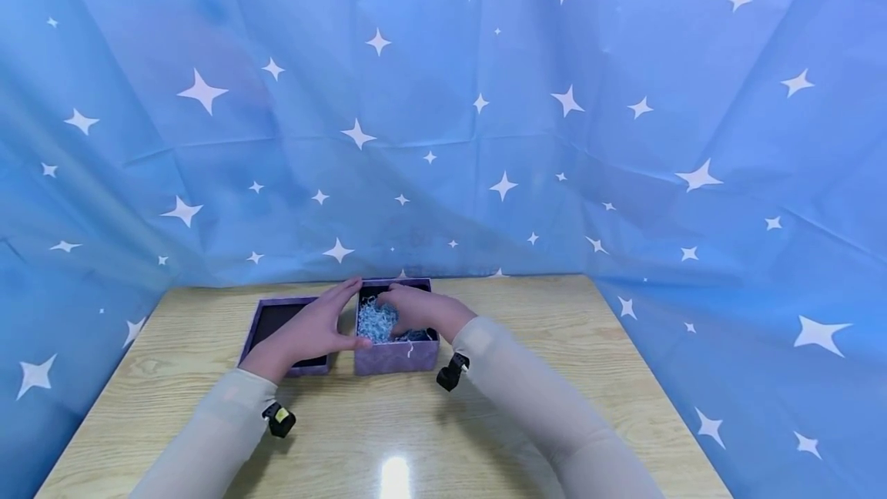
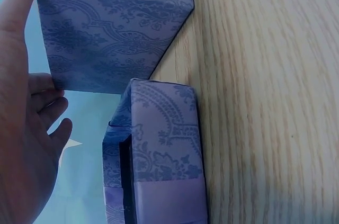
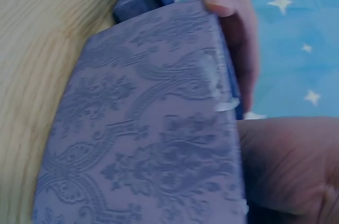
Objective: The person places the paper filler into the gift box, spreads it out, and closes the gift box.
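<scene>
A purple patterned box stands without a cover near the table's back edge, with light-blue shredded paper inside. My left hand holds the box by its left side, thumb at the near corner and fingers toward the far one. Over the right wall reaches my right hand, its fingers down in the box among the shreds; the fingertips are hidden. The box's brocade-like wall fills much of the right wrist view. Left of it lies a purple lid, dark inside, under my left wrist.
The light wood table extends to the right and front of the box. Behind and beside it hangs a blue cloth with white stars. A white shred hangs over the box's front wall. Each wrist bears a small black camera.
</scene>
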Motion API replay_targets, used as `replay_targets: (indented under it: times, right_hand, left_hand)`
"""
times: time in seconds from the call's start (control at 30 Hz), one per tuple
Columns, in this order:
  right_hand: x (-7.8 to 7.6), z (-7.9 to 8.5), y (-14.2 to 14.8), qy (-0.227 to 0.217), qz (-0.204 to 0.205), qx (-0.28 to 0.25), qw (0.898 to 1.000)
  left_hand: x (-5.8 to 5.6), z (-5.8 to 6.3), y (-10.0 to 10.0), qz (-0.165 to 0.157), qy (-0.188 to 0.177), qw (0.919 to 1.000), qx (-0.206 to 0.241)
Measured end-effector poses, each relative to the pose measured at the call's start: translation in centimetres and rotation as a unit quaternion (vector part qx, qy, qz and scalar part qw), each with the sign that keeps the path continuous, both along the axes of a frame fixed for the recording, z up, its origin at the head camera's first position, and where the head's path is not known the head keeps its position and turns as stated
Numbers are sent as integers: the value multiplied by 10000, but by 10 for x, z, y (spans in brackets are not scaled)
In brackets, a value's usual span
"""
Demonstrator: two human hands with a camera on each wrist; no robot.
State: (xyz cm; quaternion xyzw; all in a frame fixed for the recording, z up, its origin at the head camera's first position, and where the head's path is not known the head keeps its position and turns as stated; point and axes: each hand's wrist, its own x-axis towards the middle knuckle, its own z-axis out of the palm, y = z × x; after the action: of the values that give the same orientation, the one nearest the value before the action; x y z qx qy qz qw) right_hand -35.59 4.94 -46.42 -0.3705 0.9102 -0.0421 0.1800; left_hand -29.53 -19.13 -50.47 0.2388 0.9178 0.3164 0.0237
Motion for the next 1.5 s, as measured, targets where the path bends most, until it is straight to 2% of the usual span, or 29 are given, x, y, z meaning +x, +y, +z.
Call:
replay_targets:
  times: [0.27, 0.37, 0.57, 0.73, 0.87, 0.97, 1.13, 1.4, 1.5]
  right_hand:
    - [1, -10, -6, 236, 55, 341, 9991]
    - [0, -8, -4, 186, 97, 237, 9995]
    - [2, 10, 11, -112, 204, -607, 9979]
    - [8, 25, 27, -396, 78, -1489, 9880]
    - [12, 26, 30, -920, -209, -1809, 9790]
    - [13, 19, 26, -1132, -582, -1685, 9774]
    - [14, 7, 14, -831, -1210, -1225, 9816]
    - [17, -10, -7, -182, -1580, -402, 9864]
    - [19, -11, -13, -42, -1640, -136, 9864]
  left_hand:
    - [1, 1, 0, -2, -34, 10000, -23]
    - [0, 1, 0, 11, -36, 10000, -51]
    - [0, 1, 0, 17, -46, 10000, -26]
    - [0, 0, 1, 5, 16, 10000, -55]
    - [0, 0, 1, 13, 29, 10000, -43]
    - [0, -1, 1, 15, 19, 10000, -36]
    - [0, -1, 1, -8, -13, 10000, -36]
    - [1, 0, 0, -16, 45, 10000, 17]
    - [1, 0, 0, -25, 78, 10000, 54]
